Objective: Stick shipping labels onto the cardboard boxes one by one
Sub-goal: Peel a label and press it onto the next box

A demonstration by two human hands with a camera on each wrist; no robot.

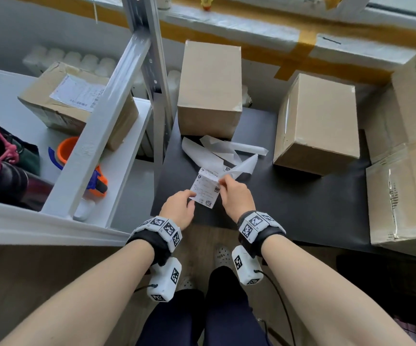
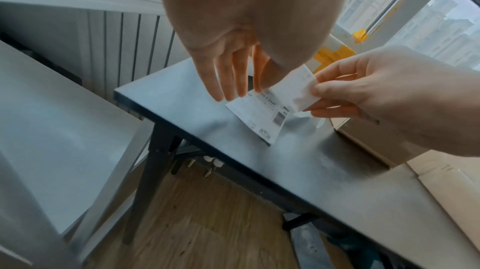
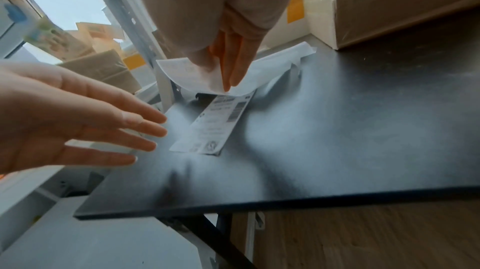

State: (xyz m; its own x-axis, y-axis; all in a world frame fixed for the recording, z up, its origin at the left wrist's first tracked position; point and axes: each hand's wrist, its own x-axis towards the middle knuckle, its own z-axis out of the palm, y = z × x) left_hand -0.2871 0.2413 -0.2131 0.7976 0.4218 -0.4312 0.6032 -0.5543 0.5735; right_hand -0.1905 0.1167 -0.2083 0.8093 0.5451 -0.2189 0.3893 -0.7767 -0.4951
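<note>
A printed shipping label (image 1: pixel 205 191) lies on the black table (image 1: pixel 289 208) near its front left corner. My right hand (image 1: pixel 223 186) pinches the label's far right end, which curls up white (image 3: pixel 187 72) off the table under the fingers (image 3: pixel 230 68). My left hand (image 1: pixel 189 198) is open with straight fingers (image 2: pixel 221 88) at the label's (image 2: pixel 262 117) left edge; whether they touch it I cannot tell. Two plain cardboard boxes stand behind, one in the middle (image 1: pixel 210 88) and one to the right (image 1: pixel 316 123).
Loose white backing strips (image 1: pixel 224 153) lie between the label and the middle box. Large taped boxes (image 1: pixel 406 191) fill the table's right end. On the white shelf (image 1: pixel 127 156) to the left are a labelled box (image 1: pixel 74 103) and an orange tape dispenser (image 1: pixel 97 182).
</note>
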